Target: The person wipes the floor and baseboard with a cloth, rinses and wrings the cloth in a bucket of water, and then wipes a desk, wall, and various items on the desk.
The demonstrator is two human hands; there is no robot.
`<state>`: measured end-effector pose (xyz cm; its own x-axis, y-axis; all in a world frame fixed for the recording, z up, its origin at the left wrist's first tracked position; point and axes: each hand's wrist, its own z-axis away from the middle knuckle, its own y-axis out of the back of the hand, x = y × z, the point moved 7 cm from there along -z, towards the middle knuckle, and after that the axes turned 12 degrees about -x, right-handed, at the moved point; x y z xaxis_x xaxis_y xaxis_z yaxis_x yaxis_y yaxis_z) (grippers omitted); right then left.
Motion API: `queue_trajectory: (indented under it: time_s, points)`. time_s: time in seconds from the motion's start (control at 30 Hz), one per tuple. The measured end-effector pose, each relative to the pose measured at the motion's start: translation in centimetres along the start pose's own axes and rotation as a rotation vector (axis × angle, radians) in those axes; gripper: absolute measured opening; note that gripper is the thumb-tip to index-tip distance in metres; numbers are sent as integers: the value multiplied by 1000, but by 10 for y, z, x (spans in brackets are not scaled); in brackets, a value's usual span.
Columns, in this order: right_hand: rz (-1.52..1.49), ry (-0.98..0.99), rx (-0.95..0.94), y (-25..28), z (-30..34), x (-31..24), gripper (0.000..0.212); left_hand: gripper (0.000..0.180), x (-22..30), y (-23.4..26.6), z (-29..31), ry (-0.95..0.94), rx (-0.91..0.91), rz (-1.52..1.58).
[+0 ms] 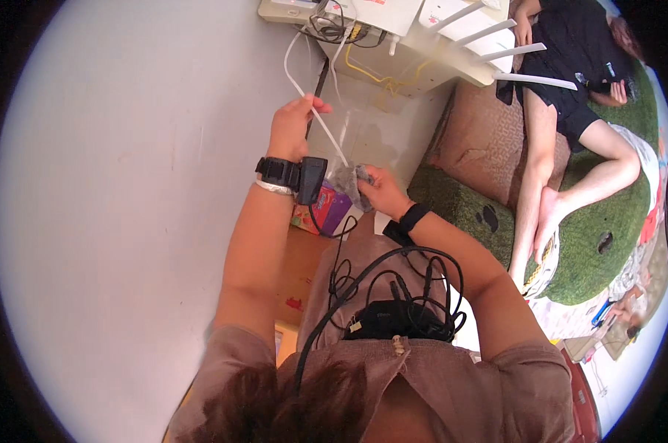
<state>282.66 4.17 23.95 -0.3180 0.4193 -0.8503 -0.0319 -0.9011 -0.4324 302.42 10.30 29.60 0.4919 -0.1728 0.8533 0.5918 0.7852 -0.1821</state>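
A white cable (334, 139) runs down from the cabinet top. My left hand (293, 125) is closed on it, with fingertips showing at its far side. Lower down, my right hand (384, 192) grips a crumpled grey cloth (355, 184), held at the cable's lower visible end. Whether the cloth wraps fully around the cable, I cannot tell. A black device on a strap (279, 171) sits on my left wrist, and a black band (414, 218) circles my right.
A white router (459, 29) with several antennas stands on the cabinet (382, 66), among black and yellow cables. The pale wall (142, 184) is close on my left. A purple and red package (325, 210) lies below my hands. At right, a person (570, 81) sits on a green-covered sofa (600, 244).
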Motion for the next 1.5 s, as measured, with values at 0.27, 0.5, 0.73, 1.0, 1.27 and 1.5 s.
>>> queue_trajectory:
  time_s: [0.27, 0.5, 0.73, 1.0, 1.27, 1.5]
  points:
    - [540, 106, 73, 37, 5, 23, 26, 23, 35, 11, -14, -75, 7, 41]
    - [796, 115, 104, 70, 41, 26, 24, 25, 50, 21, -24, -106, 24, 91]
    - [1093, 40, 97, 106, 54, 44, 27, 22, 60, 28, -27, -99, 67, 160]
    - [1015, -119, 288, 139, 69, 54, 39, 20, 54, 23, -17, -33, 45, 227]
    - [-741, -59, 402, 139, 98, 34, 41, 27, 24, 63, -8, 53, 53, 1]
    - [-1014, 113, 78, 95, 103, -45, 44, 47, -19, 96, 8, 169, 6, -758]
